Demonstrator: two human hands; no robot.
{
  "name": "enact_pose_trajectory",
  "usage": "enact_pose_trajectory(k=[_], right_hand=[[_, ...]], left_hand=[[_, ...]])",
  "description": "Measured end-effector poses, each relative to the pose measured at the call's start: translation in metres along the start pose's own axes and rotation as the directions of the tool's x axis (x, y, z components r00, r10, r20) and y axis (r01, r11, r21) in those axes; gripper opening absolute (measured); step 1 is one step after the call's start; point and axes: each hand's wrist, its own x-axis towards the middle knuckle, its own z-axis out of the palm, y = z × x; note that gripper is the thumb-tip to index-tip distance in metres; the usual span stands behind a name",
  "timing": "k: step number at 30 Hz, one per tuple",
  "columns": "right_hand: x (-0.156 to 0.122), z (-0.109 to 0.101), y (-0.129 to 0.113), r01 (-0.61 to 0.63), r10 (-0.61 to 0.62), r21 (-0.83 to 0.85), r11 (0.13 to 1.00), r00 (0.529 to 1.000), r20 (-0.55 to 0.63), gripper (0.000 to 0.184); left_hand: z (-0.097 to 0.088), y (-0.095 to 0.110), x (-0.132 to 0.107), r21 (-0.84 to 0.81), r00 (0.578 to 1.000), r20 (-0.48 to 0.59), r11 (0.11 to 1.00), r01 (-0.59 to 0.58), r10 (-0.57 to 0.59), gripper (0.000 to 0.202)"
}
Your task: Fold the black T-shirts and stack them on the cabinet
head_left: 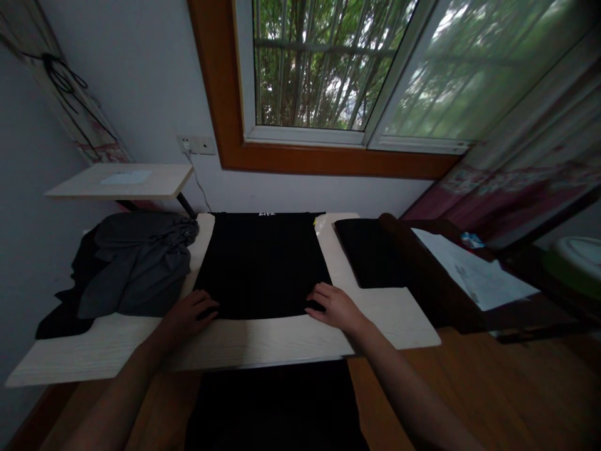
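Observation:
A black shirt (pixel 265 263) lies spread flat on the pale wooden tabletop (pixel 263 344), with small white lettering at its far edge. My left hand (pixel 191 315) is at its near left corner, fingers curled in over the cloth. At the near right corner is my right hand (pixel 335 307), its thumb and fingers closing on the edge from either side. The cloth between the fingertips is dark and hard to make out. Part of the shirt's far end drops out of sight behind the table's back edge.
A rumpled heap of dark grey and black clothes (pixel 141 263) lies on the left, beneath a small raised shelf (pixel 122 180). On the right is a neatly folded black cloth (pixel 373 254). Beyond it, a dark brown surface holds papers (pixel 469 269). Wall and window stand behind.

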Motion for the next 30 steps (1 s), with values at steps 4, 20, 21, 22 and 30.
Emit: enact_pose_trajectory(k=[4, 20, 21, 22, 30], right_hand=[[-0.005, -0.001, 0.004, 0.013, -0.013, -0.072, 0.997, 1.0, 0.008, 0.02], [-0.059, -0.018, 0.024, -0.137, 0.132, -0.039, 0.99, 0.986, -0.106, 0.024], [-0.059, -0.019, 0.024, -0.136, 0.131, -0.034, 0.99, 0.984, -0.121, 0.023], [-0.059, -0.021, 0.023, -0.134, 0.129, -0.026, 0.991, 0.982, -0.137, 0.023], [-0.062, -0.032, 0.02, -0.137, 0.139, 0.025, 0.99, 0.98, -0.143, 0.019]], left_hand=[[-0.001, -0.003, -0.005, 0.042, 0.999, -0.027, 0.999, -0.016, 0.018, 0.025], [-0.013, -0.031, -0.046, 0.152, 0.99, -0.126, 0.987, -0.046, 0.065, 0.016], [-0.015, -0.03, -0.047, 0.152, 0.99, -0.121, 0.987, -0.049, 0.068, 0.016], [-0.017, -0.028, -0.047, 0.151, 0.99, -0.12, 0.987, -0.051, 0.069, 0.015], [-0.025, -0.019, -0.048, 0.093, 0.994, -0.09, 0.994, -0.052, 0.061, 0.014]])
